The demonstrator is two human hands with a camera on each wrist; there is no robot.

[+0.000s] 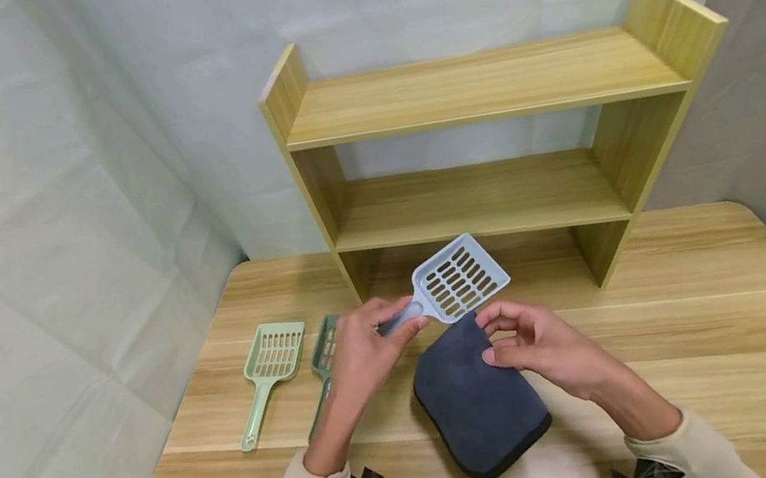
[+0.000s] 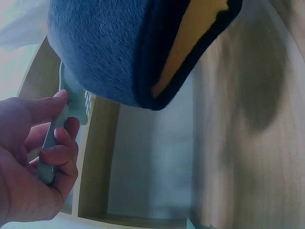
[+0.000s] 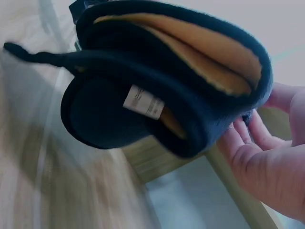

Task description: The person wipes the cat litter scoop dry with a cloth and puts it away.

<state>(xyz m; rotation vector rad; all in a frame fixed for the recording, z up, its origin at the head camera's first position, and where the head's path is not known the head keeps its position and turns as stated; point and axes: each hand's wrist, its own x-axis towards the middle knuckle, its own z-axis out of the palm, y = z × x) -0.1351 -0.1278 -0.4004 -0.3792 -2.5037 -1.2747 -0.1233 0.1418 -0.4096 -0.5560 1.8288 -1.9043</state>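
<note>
Blue-grey scoop [image 1: 457, 280], handle pinched in the fingers of the left hand [image 1: 362, 352], slotted head jutting beyond the fingertips. Dark cloth [image 1: 478, 396] gripped at an upper corner by fingers of the right hand [image 1: 549, 348], mostly below and left of them. Best to keep both pinches steady, clear of pale green scoop [image 1: 269, 368] left of left fingers on worktop [image 1: 711, 336].

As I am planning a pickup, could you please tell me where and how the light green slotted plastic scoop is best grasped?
I'd probably pinch the light green scoop across its slim handle, coming from above on the near side: it lies with the handle pointing nearward and the broad slotted head away.
</note>
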